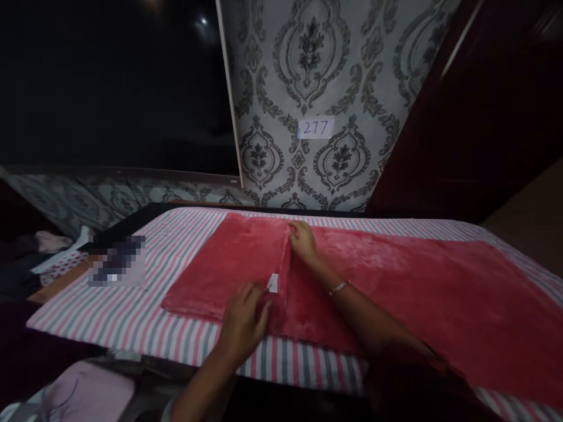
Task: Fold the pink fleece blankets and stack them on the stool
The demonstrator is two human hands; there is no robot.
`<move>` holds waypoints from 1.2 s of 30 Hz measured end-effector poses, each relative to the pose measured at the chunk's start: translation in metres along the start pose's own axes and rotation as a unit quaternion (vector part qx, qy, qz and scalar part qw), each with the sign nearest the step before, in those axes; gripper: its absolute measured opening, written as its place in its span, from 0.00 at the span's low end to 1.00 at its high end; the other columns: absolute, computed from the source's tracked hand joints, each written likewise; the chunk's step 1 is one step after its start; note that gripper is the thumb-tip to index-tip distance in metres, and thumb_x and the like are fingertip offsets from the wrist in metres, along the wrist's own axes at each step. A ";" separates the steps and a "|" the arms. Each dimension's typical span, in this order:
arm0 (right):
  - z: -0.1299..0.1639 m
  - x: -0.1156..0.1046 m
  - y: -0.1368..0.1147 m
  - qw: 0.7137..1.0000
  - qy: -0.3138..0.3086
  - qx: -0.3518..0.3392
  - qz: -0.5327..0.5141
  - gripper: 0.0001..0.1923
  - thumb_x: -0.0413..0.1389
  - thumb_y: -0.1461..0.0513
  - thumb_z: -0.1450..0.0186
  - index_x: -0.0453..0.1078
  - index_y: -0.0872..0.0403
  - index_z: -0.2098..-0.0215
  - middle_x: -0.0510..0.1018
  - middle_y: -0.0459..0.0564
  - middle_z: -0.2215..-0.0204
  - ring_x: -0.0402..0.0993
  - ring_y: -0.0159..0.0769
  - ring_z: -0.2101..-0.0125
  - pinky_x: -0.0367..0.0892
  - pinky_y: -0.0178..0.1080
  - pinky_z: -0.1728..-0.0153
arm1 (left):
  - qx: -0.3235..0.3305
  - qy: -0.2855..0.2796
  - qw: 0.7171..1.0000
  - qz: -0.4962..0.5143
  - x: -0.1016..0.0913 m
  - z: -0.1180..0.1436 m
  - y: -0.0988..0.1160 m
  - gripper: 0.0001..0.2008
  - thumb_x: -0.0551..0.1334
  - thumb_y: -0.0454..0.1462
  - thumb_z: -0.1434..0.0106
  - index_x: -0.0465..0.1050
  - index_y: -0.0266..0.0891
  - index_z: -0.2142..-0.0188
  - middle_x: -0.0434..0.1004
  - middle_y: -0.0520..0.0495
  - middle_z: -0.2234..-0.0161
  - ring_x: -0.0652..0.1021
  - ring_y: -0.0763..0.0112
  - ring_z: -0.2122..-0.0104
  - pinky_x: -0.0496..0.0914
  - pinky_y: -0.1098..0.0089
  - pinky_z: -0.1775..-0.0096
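Note:
A red plush blanket (396, 275) lies spread across a bed with a pink, grey and white striped sheet (145, 305). Its left end is folded over, forming a doubled panel (224, 269) with a small white tag (273, 282) at the fold edge. My left hand (244, 319) pinches the near end of that fold edge, close to the bed's front edge. My right hand (303, 240), with a thin bracelet on the wrist, grips the far end of the same edge.
Patterned grey wallpaper with a paper label reading 277 (315, 128) rises behind the bed. A dark panel (109, 88) fills the upper left. Clothes and a blurred item (116, 261) lie at the left. A pale pink cloth (83, 392) sits below the front edge.

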State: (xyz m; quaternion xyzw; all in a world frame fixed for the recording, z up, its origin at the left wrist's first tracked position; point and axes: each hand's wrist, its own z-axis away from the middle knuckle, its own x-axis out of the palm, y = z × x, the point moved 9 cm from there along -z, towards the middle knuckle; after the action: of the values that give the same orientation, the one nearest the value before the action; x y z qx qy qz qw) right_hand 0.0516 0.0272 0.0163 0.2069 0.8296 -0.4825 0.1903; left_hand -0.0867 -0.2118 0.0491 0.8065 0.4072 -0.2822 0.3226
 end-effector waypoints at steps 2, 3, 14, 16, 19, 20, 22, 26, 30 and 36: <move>0.025 0.001 -0.018 0.999 -0.029 -0.037 0.002 0.22 0.51 0.66 0.37 0.74 0.54 0.46 0.75 0.56 0.45 0.66 0.43 0.42 0.58 0.47 0.38 | -0.043 -0.021 0.999 -0.010 0.005 -0.017 -0.013 0.14 0.58 0.37 0.34 0.69 0.38 0.50 0.75 0.42 0.57 0.77 0.60 0.57 0.72 0.60 0.55; 0.039 0.003 -0.028 0.997 -0.050 -0.062 0.008 0.23 0.51 0.64 0.36 0.72 0.53 0.44 0.74 0.55 0.44 0.65 0.42 0.41 0.57 0.47 0.37 | -0.060 -0.042 0.997 -0.013 0.012 -0.024 -0.019 0.16 0.60 0.38 0.36 0.68 0.38 0.49 0.75 0.41 0.56 0.76 0.58 0.55 0.72 0.59 0.54; 0.128 0.030 -0.052 0.959 -0.215 -0.109 0.151 0.31 0.48 0.58 0.30 0.54 0.54 0.30 0.53 0.55 0.30 0.42 0.43 0.29 0.40 0.53 0.32 | -0.177 -0.121 0.975 0.060 0.061 -0.027 -0.080 0.09 0.53 0.30 0.39 0.70 0.37 0.64 0.76 0.46 0.67 0.77 0.67 0.66 0.72 0.67 0.61; 0.125 0.031 -0.054 0.958 -0.218 -0.105 0.151 0.30 0.48 0.57 0.29 0.54 0.55 0.30 0.53 0.55 0.30 0.43 0.43 0.30 0.40 0.52 0.32 | -0.155 -0.107 0.982 0.013 0.051 -0.035 -0.073 0.11 0.53 0.31 0.39 0.72 0.36 0.60 0.77 0.44 0.64 0.78 0.64 0.63 0.73 0.63 0.58; 0.120 0.029 -0.060 0.959 -0.213 -0.099 0.156 0.30 0.49 0.58 0.29 0.54 0.56 0.31 0.56 0.56 0.31 0.44 0.44 0.30 0.42 0.53 0.32 | -0.055 -0.090 0.993 -0.058 0.044 -0.053 -0.045 0.19 0.53 0.32 0.38 0.72 0.34 0.49 0.77 0.37 0.52 0.76 0.57 0.51 0.70 0.56 0.48; 0.119 0.027 -0.063 0.960 -0.208 -0.102 0.158 0.29 0.49 0.58 0.29 0.54 0.56 0.31 0.57 0.56 0.31 0.46 0.44 0.30 0.44 0.53 0.32 | -0.010 -0.100 0.993 -0.066 0.049 -0.057 -0.035 0.21 0.52 0.33 0.37 0.71 0.34 0.46 0.76 0.36 0.48 0.74 0.55 0.47 0.67 0.54 0.44; 0.117 0.024 -0.070 0.959 -0.196 -0.122 0.166 0.29 0.49 0.60 0.29 0.54 0.55 0.31 0.59 0.55 0.32 0.49 0.42 0.31 0.47 0.50 0.33 | 0.058 -0.134 0.987 -0.068 0.068 -0.060 -0.025 0.23 0.52 0.36 0.35 0.69 0.35 0.42 0.71 0.36 0.41 0.69 0.54 0.40 0.62 0.52 0.39; 0.114 0.019 -0.071 0.950 -0.197 -0.142 0.197 0.27 0.47 0.62 0.29 0.55 0.52 0.32 0.57 0.54 0.31 0.48 0.41 0.31 0.50 0.52 0.34 | 0.056 -0.173 0.980 -0.077 0.114 -0.060 -0.052 0.29 0.49 0.43 0.33 0.62 0.35 0.36 0.66 0.36 0.36 0.66 0.54 0.37 0.58 0.48 0.37; 0.113 0.013 -0.069 0.948 -0.204 -0.140 0.198 0.27 0.47 0.64 0.29 0.55 0.49 0.32 0.53 0.51 0.30 0.45 0.42 0.30 0.50 0.54 0.34 | 0.050 -0.152 0.985 -0.068 0.131 -0.060 -0.074 0.34 0.46 0.46 0.34 0.56 0.33 0.33 0.64 0.35 0.35 0.65 0.55 0.35 0.55 0.50 0.36; 0.115 0.002 -0.070 0.939 -0.242 -0.147 0.197 0.25 0.51 0.61 0.29 0.58 0.42 0.34 0.59 0.49 0.32 0.51 0.40 0.32 0.51 0.55 0.35 | 0.036 -0.172 0.981 -0.086 0.129 -0.063 -0.070 0.36 0.43 0.49 0.35 0.59 0.31 0.34 0.61 0.35 0.34 0.62 0.52 0.34 0.54 0.49 0.36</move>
State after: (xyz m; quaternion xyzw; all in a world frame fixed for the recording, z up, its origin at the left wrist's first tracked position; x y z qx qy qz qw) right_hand 0.0262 -0.1056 0.0127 0.2129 0.7630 -0.3439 0.5043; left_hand -0.0678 -0.0712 -0.0244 0.7191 0.4030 -0.4576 0.3333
